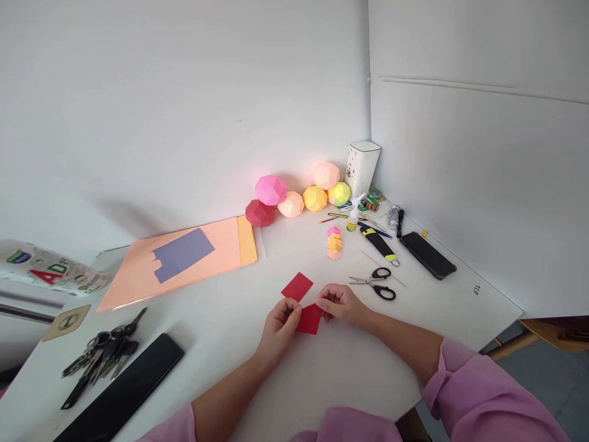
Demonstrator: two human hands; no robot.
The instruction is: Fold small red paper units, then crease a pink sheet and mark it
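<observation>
A home craft corner: a white table [230,344] set against bare walls, with paper balls [294,196] behind scissors [375,282], glue bottle [353,218] and coloured paper sheets [138,270] left of them.

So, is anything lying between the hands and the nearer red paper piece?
Nothing visible. The left hand and the right hand both pinch the nearer red paper piece at its two sides. A second red piece lies just beyond it.

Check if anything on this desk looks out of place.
Nothing spilled or broken. Left hand and right hand pinch a red paper; only the purple sheet on the orange paper looks odd, its left edge notched.
</observation>
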